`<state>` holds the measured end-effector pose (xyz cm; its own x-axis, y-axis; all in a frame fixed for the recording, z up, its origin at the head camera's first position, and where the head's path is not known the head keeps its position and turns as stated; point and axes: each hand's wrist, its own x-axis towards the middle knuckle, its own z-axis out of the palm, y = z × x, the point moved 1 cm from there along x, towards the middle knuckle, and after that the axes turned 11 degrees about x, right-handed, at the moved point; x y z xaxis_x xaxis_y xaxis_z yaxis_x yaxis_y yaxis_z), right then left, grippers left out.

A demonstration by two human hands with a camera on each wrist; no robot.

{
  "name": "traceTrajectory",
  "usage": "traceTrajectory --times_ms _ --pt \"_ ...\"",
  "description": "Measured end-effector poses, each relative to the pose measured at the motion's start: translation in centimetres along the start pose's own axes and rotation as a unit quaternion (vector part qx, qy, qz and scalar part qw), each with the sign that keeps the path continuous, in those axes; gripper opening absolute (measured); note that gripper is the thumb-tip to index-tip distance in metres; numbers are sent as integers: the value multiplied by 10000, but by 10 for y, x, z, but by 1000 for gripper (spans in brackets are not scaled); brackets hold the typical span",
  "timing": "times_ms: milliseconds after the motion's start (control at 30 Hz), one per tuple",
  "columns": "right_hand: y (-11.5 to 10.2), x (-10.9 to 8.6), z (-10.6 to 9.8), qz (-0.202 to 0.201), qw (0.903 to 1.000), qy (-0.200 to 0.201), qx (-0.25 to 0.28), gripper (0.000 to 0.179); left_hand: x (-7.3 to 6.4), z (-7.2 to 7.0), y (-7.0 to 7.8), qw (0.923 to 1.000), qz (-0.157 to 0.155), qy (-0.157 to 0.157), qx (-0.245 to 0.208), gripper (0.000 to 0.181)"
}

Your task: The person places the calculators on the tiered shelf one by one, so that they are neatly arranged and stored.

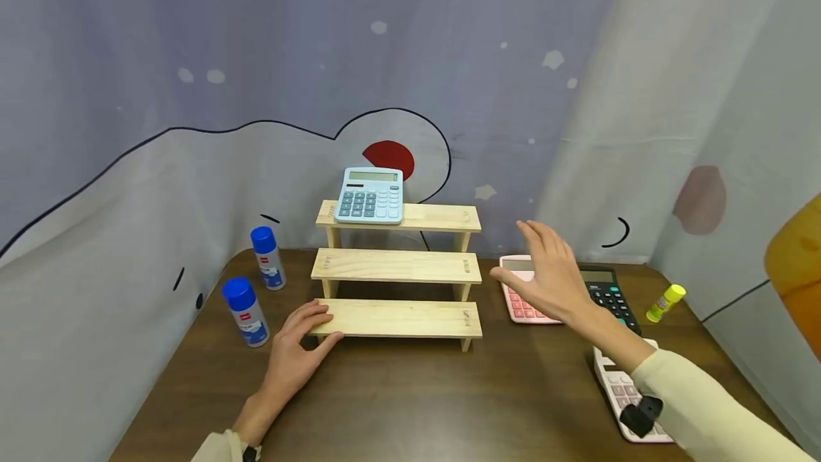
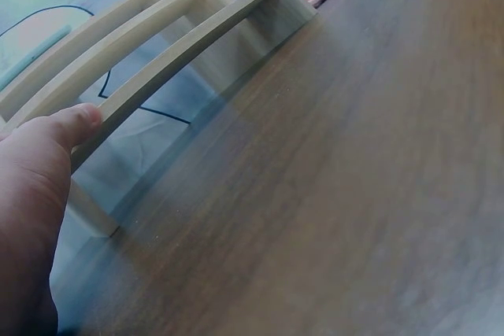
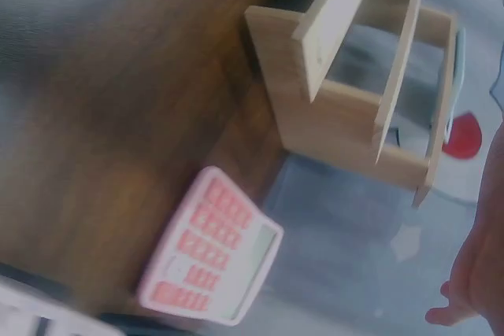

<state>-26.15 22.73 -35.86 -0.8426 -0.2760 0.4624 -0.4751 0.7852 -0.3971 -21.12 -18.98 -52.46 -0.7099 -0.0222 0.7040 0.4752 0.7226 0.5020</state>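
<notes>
A three-tier wooden display rack (image 1: 398,318) stands on the table, with a light blue calculator (image 1: 370,197) leaning back on the left of its top tier. My left hand (image 1: 296,355) holds the left end of the lowest tier, fingers over the board's end and thumb at its front edge; the left wrist view shows the thumb (image 2: 77,122) against that edge. To the right of the rack my right hand (image 1: 545,273) is raised with fingers extended, holding nothing. It overlaps a pink calculator (image 1: 516,298) in the head view; that calculator (image 3: 211,253) lies below it on the table.
Two blue-capped spray cans (image 1: 249,316) stand left of the rack. At the right lie a black calculator (image 1: 609,294), a white calculator with pinkish keys (image 1: 625,391) partly under the right sleeve, and a yellow-green glue stick (image 1: 665,304). A printed curtain (image 1: 487,91) hangs behind the table.
</notes>
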Motion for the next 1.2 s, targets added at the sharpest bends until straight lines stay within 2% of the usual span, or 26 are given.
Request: traceTrajectory --times_ms 167,433,733,1033,1200 --pt "19 -21 -7 411 9990 183 87 96 0 0 1 10000 -34 -51 -21 37" --pt "46 -64 -18 958 9949 297 -113 103 -3 0 6 9998 -140 -102 -46 36" --pt "69 -102 -22 1484 9870 599 -123 110 0 0 2 9999 -118 -103 -29 35" --pt "88 -128 -27 2309 9711 583 -177 119 -6 -3 1 9997 -203 -92 38 34" --pt "97 -142 -28 2945 9538 575 -151 122 -1 -1 4 9998 -174 -124 19 34"
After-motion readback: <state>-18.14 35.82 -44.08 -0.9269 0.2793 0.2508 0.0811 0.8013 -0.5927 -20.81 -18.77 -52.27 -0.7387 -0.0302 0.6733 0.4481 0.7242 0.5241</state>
